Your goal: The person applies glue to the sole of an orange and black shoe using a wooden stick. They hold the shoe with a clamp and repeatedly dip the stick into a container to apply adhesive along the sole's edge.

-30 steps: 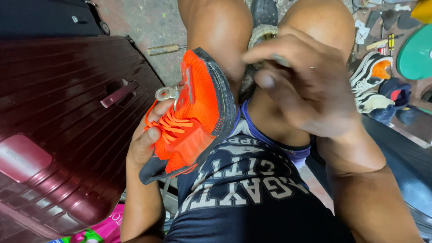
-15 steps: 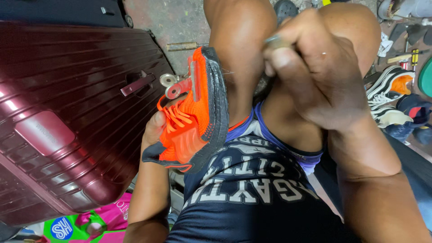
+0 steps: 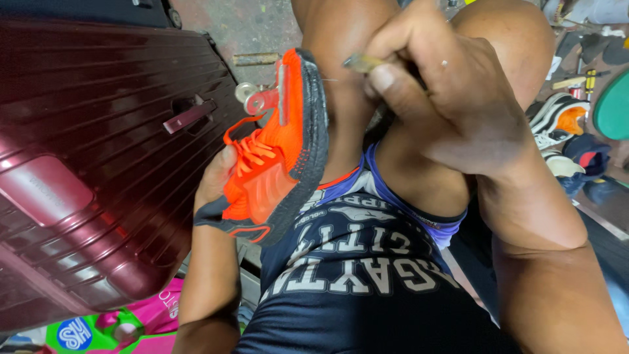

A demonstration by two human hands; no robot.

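An orange sneaker (image 3: 275, 157) with a black sole and orange laces is tipped on its side against my left knee. My left hand (image 3: 216, 180) grips it from underneath, fingers around the upper. My right hand (image 3: 445, 98) is raised in front of my knees, pinching a small thin metal tool (image 3: 362, 63) between thumb and fingers, close to the sole's edge. A fine thread seems to run from the tool toward the sole. I sit with knees up, wearing dark blue shorts with white lettering.
A large maroon hard-shell suitcase (image 3: 85, 164) lies at my left, nearly touching the sneaker. Other shoes (image 3: 557, 121) and small tools lie on the floor at the right. Pink and green packaging (image 3: 131, 324) sits at the lower left. A round green object (image 3: 614, 108) is at the right edge.
My right hand has risen and moved toward the sole, pulling the tool up. The sneaker has turned more upright in my left hand. The view has shifted slightly.
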